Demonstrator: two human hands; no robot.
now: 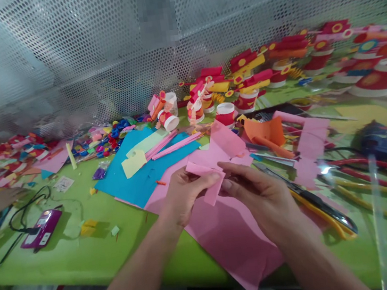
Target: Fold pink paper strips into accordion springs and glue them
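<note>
Between my hands is a small folded piece of pink paper [214, 190]. My left hand [188, 191] pinches it, thumb on top and fingers curled behind. On its right edge, the thumb and fingertips of my right hand [256, 186] close on the same piece. Below them lies a large pink paper sheet [230, 235], reaching over the table's front edge. A blue sheet [123, 178] sits beyond my left hand, with thin pink paper strips [177, 146] and a pale yellow piece [134, 164] on it.
Scissors [315, 200] with yellow and red handles and a blue glue gun [385, 138] lie at right. Paper-covered cups [246, 100] line the back by a perforated metal panel [95, 48]. At left are a purple power strip [42, 229], its cable, and another person's hand [6, 198].
</note>
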